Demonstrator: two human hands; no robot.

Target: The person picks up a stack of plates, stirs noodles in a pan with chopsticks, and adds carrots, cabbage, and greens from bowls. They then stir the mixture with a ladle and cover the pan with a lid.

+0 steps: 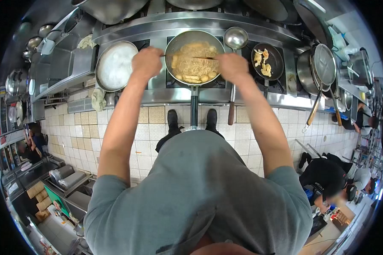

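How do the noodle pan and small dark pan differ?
The noodle pan is wider than the small dark pan. Inside, the noodle pan is grey, the small dark pan nearly black. The noodle pan holds noodles; the small dark pan, separate yellowish pieces. Both sit on the stove.

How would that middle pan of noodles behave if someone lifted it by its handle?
The pan would probably feel heavy, since noodles cover most of its base. The long handle sticks out from one side, so the loaded end may dip. The noodles look moist and loose, so might slide.
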